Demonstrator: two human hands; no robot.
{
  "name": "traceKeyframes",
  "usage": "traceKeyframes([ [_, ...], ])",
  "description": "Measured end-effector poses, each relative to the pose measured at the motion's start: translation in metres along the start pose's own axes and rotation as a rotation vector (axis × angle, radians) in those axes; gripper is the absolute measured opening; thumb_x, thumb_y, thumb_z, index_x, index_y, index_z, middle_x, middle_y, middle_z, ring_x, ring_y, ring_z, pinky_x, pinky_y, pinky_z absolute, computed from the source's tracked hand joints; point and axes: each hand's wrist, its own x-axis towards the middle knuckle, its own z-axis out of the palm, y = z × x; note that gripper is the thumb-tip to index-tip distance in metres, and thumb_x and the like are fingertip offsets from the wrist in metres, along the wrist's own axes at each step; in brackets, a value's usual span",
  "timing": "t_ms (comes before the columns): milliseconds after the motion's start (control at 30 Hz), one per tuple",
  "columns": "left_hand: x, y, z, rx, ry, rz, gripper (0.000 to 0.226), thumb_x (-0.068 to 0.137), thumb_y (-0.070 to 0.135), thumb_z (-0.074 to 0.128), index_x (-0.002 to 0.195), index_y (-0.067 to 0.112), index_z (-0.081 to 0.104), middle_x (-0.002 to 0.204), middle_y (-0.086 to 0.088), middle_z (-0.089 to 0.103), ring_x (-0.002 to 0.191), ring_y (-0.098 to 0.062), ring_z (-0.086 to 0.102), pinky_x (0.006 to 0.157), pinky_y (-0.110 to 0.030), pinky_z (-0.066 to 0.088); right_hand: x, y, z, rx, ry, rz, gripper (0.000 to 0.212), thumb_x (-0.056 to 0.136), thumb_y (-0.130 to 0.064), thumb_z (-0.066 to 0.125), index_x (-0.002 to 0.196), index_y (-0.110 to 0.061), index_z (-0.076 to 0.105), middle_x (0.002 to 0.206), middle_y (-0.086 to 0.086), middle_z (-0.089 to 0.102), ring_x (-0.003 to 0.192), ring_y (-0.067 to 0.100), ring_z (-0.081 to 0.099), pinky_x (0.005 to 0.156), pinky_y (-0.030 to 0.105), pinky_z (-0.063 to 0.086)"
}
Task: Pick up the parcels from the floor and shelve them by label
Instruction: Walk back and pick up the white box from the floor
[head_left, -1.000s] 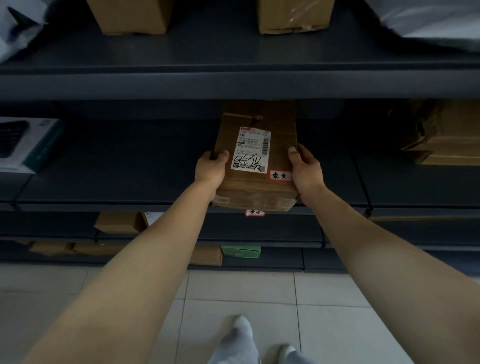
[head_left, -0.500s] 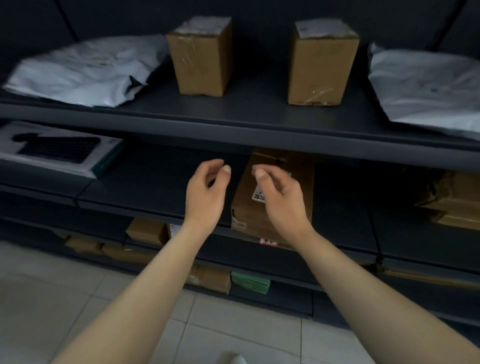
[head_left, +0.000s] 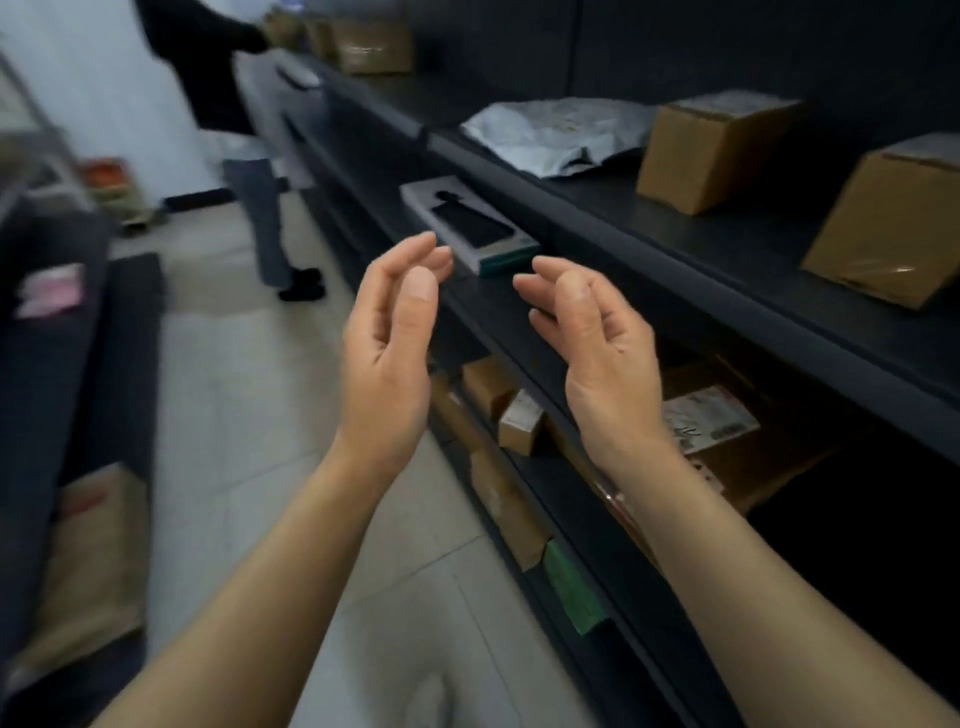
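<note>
Grip of left hand (head_left: 387, 358) and right hand (head_left: 597, 353) now apart, empty, off the labelled parcel (head_left: 727, 441) shelved behind.

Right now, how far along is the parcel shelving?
Done: a labelled cardboard parcel lies on the middle shelf, and more boxes sit on the levels above and below. In hand: nothing; the left hand and right hand are open and empty. Left: unclear, though a brown parcel lies low at the left.
</note>
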Motion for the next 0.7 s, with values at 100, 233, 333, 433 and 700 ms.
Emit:
traceKeyframes([
  [100, -0.039, 0.037, -0.029, 0.098, 0.156, 0.023, 0.039, 0.092, 0.041, 0.04, 0.121, 0.017, 0.053, 0.123, -0.009, 0.061, 0.122, -0.02, 0.057, 0.104, -0.031, 0.043, -0.023, -0.017, 0.024, 0.072, -0.117, 0.024, 0.034, 0.089, -0.049, 0.052, 0.11, -0.026, 0.065, 0.106, -0.007, 0.073, 0.11, 0.006, 0.069, 0.105, 0.033, 0.052],
  [233, -0.09, 0.08, -0.067, 0.189, 0.303, 0.071, 0.038, 0.094, 0.038, 0.039, 0.121, 0.016, 0.053, 0.121, -0.003, 0.062, 0.122, -0.022, 0.057, 0.105, -0.033, 0.043, -0.054, -0.038, 0.064, 0.165, -0.295, 0.025, 0.041, 0.085, -0.052, 0.051, 0.115, -0.026, 0.062, 0.112, -0.006, 0.071, 0.114, 0.009, 0.067, 0.106, 0.035, 0.051],
  [333, -0.136, 0.117, -0.096, 0.244, 0.417, 0.128, 0.038, 0.094, 0.036, 0.039, 0.121, 0.013, 0.053, 0.12, 0.0, 0.061, 0.123, -0.025, 0.055, 0.106, -0.037, 0.042, -0.093, -0.058, 0.099, 0.248, -0.426, 0.042, 0.045, 0.083, -0.053, 0.051, 0.118, -0.027, 0.059, 0.117, -0.006, 0.068, 0.117, 0.009, 0.065, 0.104, 0.031, 0.052],
  [433, -0.194, 0.154, -0.122, 0.322, 0.534, 0.139, 0.039, 0.095, 0.037, 0.038, 0.122, 0.014, 0.053, 0.122, -0.004, 0.06, 0.123, -0.022, 0.056, 0.103, -0.031, 0.042, -0.146, -0.077, 0.13, 0.284, -0.566, 0.065, 0.034, 0.093, -0.045, 0.05, 0.12, -0.026, 0.057, 0.118, -0.009, 0.065, 0.118, 0.007, 0.064, 0.106, 0.029, 0.05],
  [700, -0.402, 0.253, -0.178, 0.437, 0.784, 0.101, 0.037, 0.095, 0.037, 0.035, 0.12, 0.016, 0.053, 0.122, -0.006, 0.059, 0.123, -0.025, 0.056, 0.103, -0.032, 0.042, -0.347, -0.133, 0.178, 0.37, -0.847, 0.175, 0.069, 0.068, -0.07, 0.057, 0.12, -0.023, 0.058, 0.117, -0.009, 0.065, 0.122, 0.014, 0.063, 0.111, 0.036, 0.047],
])
